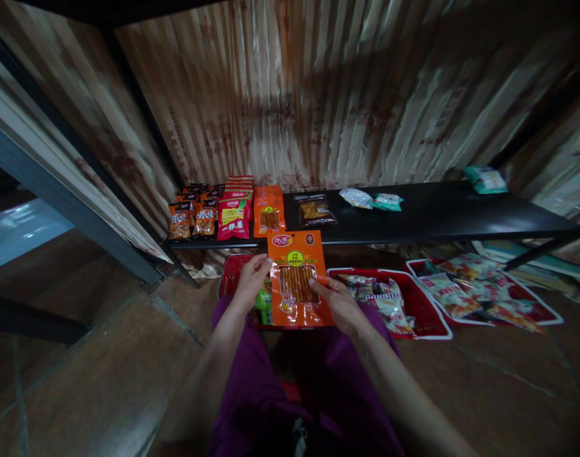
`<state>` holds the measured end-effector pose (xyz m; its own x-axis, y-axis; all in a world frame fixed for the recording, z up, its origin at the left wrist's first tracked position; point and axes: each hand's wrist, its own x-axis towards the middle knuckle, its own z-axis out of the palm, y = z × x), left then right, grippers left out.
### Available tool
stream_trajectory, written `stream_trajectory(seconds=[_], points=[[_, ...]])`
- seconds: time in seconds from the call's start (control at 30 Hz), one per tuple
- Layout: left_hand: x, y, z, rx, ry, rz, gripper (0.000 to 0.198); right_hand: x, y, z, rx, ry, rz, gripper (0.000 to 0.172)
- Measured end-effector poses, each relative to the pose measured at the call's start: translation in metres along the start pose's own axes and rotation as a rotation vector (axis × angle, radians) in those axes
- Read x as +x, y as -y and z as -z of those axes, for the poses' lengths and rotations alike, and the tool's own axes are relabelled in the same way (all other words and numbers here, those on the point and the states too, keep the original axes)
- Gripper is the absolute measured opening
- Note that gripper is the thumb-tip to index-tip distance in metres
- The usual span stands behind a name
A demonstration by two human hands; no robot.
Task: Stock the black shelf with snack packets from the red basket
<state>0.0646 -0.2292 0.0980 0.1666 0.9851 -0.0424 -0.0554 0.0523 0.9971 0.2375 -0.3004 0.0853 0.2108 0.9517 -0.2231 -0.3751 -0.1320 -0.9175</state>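
An orange snack packet (297, 311), with brown sticks showing through its clear window, is held upright in front of my knees. My right hand (341, 299) grips its right side, thumb on the front. At the upper left edge, my left hand (252, 276) pinches the packet with bent fingers. Just behind it on the black shelf (437, 209) stands a row of matching orange packets (270, 212). Left of them are red packets (234, 216) and small brown-orange bags (204, 217). To their right lies a dark packet (317, 211).
Below the shelf, a red basket (229, 274) with green packets sits partly hidden behind the held packet. Two more red baskets, one nearer (433, 311) and one farther right (551, 314), hold white-and-red bags. Small white and teal bags (388, 202) lie on the shelf. A metal post (80, 209) rises at left.
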Motion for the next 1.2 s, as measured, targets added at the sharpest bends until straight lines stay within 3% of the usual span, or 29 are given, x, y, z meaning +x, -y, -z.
stream_trajectory(seconds=[0.2, 0.67, 1.2], points=[[-0.017, 0.006, -0.015, -0.145, 0.106, 0.010, 0.033, -0.008, 0.007, -0.004, -0.036, 0.035, 0.033, 0.032], [-0.044, 0.009, -0.024, -0.323, 0.007, 0.110, 0.030, -0.019, -0.001, 0.002, 0.008, -0.030, -0.042, 0.024], [-0.058, 0.016, -0.026, -0.358, -0.088, 0.085, 0.025, -0.033, 0.010, -0.007, 0.099, -0.050, -0.096, 0.033]])
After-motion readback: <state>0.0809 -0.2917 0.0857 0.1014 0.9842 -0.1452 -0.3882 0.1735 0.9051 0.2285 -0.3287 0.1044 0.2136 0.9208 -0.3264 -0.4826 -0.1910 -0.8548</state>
